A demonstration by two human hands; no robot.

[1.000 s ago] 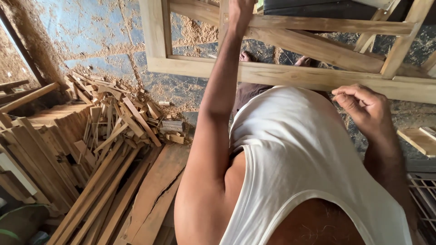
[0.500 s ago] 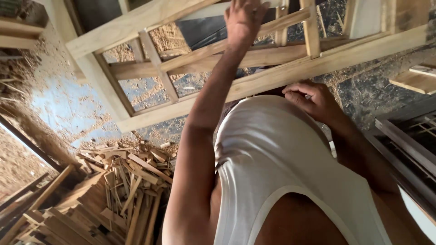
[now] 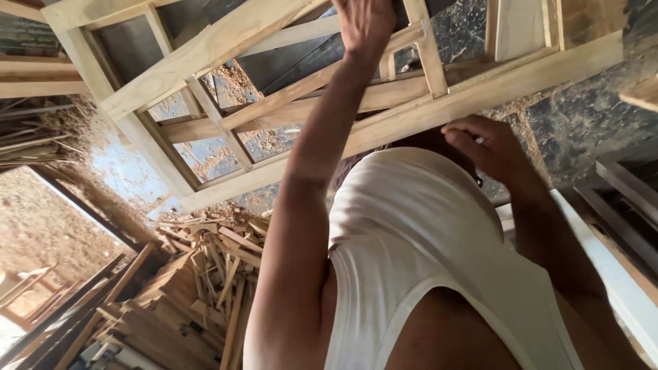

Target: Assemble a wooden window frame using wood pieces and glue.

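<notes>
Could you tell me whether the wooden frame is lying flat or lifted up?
Lifted: both hands, left hand and right hand, grip the wooden frame, tilted.

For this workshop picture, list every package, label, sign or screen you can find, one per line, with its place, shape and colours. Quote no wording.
None of these shows. The view holds only a pale wooden frame, gripped by the left hand on an upper bar and the right hand at its lower rail, plus a heap of wood offcuts at lower left.

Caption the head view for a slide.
Left hand and right hand grip a pale wooden frame above a pile of wood offcuts.
</notes>
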